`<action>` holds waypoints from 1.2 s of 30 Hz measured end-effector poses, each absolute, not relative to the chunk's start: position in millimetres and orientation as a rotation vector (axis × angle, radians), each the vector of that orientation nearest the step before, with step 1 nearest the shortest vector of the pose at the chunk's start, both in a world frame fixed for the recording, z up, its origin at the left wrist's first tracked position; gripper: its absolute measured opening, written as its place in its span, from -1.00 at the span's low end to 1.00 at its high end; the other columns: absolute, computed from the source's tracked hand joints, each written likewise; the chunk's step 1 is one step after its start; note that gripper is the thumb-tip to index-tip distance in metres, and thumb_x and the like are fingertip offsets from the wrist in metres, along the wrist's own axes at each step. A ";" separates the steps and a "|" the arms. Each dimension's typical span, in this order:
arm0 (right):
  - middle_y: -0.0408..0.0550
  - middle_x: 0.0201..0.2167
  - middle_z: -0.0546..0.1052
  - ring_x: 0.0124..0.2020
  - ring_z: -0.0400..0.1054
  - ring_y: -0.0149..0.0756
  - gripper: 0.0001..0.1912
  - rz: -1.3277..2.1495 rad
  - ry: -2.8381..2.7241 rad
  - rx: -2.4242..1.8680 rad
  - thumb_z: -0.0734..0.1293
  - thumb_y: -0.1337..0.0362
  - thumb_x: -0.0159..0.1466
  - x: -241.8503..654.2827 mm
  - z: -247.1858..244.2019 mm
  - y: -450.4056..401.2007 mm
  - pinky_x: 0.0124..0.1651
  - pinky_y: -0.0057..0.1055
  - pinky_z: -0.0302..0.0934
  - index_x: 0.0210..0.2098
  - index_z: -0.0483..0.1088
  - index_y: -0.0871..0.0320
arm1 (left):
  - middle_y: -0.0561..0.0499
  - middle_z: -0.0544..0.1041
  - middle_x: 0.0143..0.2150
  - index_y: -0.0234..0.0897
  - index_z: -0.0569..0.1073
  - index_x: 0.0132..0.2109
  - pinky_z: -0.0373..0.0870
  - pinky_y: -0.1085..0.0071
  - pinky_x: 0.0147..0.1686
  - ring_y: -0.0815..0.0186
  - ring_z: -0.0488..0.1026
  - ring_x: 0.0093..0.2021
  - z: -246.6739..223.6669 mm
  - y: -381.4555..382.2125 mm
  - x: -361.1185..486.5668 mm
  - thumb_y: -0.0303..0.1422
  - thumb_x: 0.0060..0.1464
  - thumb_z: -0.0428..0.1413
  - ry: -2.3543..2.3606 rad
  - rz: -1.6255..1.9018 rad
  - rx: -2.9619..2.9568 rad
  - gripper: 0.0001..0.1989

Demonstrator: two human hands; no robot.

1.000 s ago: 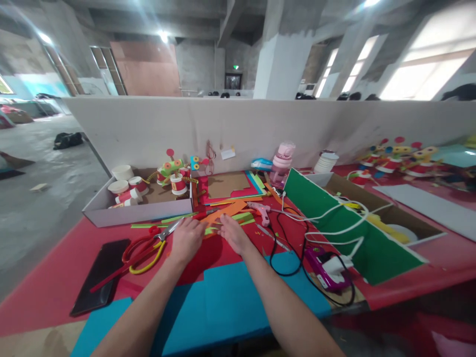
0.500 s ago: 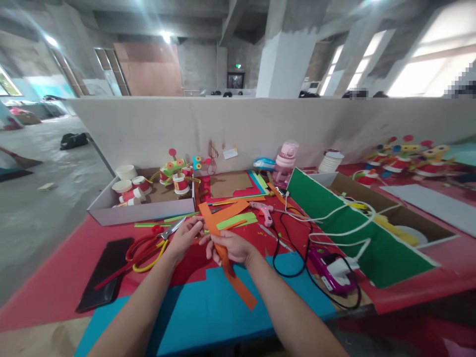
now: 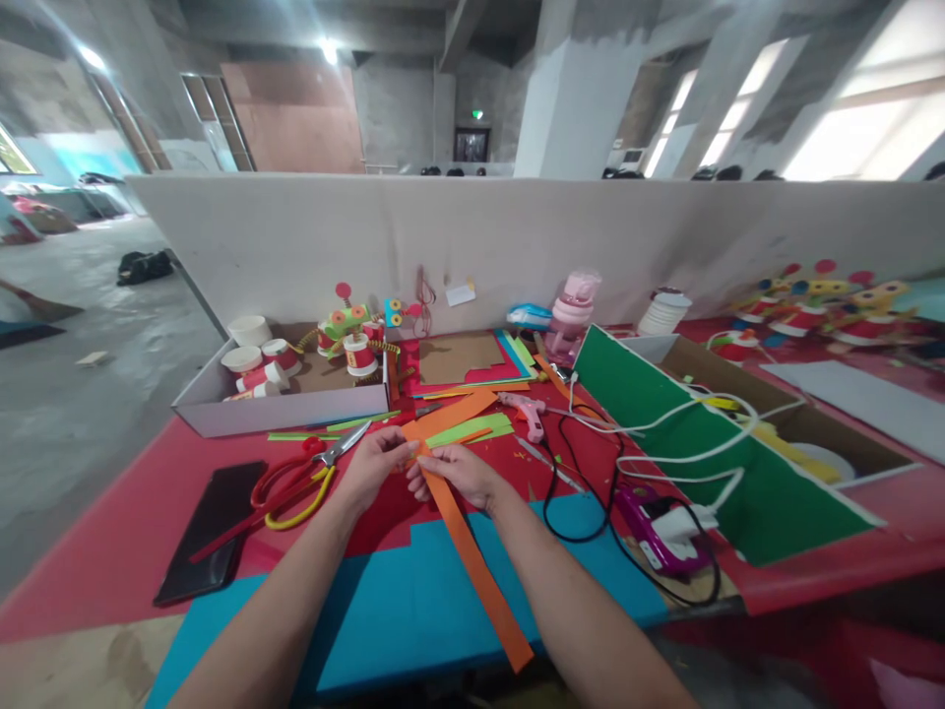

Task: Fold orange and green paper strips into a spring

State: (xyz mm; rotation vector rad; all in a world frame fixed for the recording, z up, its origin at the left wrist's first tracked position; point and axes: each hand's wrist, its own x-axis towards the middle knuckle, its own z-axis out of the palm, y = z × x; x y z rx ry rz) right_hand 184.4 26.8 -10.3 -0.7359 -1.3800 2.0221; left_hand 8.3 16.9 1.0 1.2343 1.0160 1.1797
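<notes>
A long orange paper strip slants down from my fingers toward the table's front edge, over the blue sheet. My right hand pinches it near its upper end. Close beside, my left hand has thumb and fingers closed on the same end. Just how the end is bent between the fingertips is hidden. Behind the hands lie a wider orange paper piece and light green paper strips. Scissors with red and yellow handles rest left of my left hand.
A pink glue gun with a black cord lies to the right, near a purple power strip. A green-sided box stands at right. A box with paper cups is at back left, a black phone at left.
The orange strip's top end, which stood up above my hands, is now down between my fingertips. Its lower part reaches further toward the front edge. My hands have come closer together.
</notes>
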 end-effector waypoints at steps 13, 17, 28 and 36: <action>-0.13 -0.50 0.52 -0.56 0.36 -0.46 -0.68 1.949 -1.199 -0.734 0.42 0.08 0.17 173.0 -21.3 31.5 -0.47 -0.50 0.32 -0.31 0.32 0.19 | 0.15 0.36 -0.57 -0.31 0.39 -0.47 0.13 0.53 -0.53 0.49 0.23 -0.58 -5.2 21.7 6.6 -0.22 -0.16 0.34 1.138 1.159 1.273 -0.68; -0.18 -0.58 0.49 -0.64 0.26 -0.49 -0.72 1.909 -1.212 -0.797 0.38 0.09 0.19 170.3 -23.6 31.7 -0.58 -0.55 0.18 -0.35 0.30 0.17 | 0.17 0.31 -0.61 -0.30 0.37 -0.48 0.13 0.53 -0.54 0.49 0.21 -0.59 -4.1 23.1 3.8 -0.19 -0.07 0.29 1.142 1.193 1.264 -0.69; -0.19 -0.62 0.42 -0.70 0.15 -0.56 -0.75 2.136 -1.268 -0.753 0.34 0.14 0.27 181.0 -14.8 29.1 -0.62 -0.58 0.00 -0.36 0.39 0.23 | -0.18 0.50 0.01 -0.22 0.61 -0.18 0.33 0.24 0.07 0.14 0.42 0.08 5.1 30.6 -30.0 -0.32 0.06 0.25 0.915 1.105 1.811 -0.83; -0.19 -0.61 0.42 -0.71 0.12 -0.56 -0.77 2.177 -1.305 -0.728 0.29 0.15 0.32 179.4 -16.1 27.4 -0.62 -0.58 -0.03 -0.32 0.37 0.21 | -0.15 0.57 -0.13 -0.24 0.61 -0.18 0.41 0.29 -0.03 0.20 0.51 -0.07 4.6 33.6 -38.1 -0.27 0.08 0.24 0.885 1.001 1.941 -0.82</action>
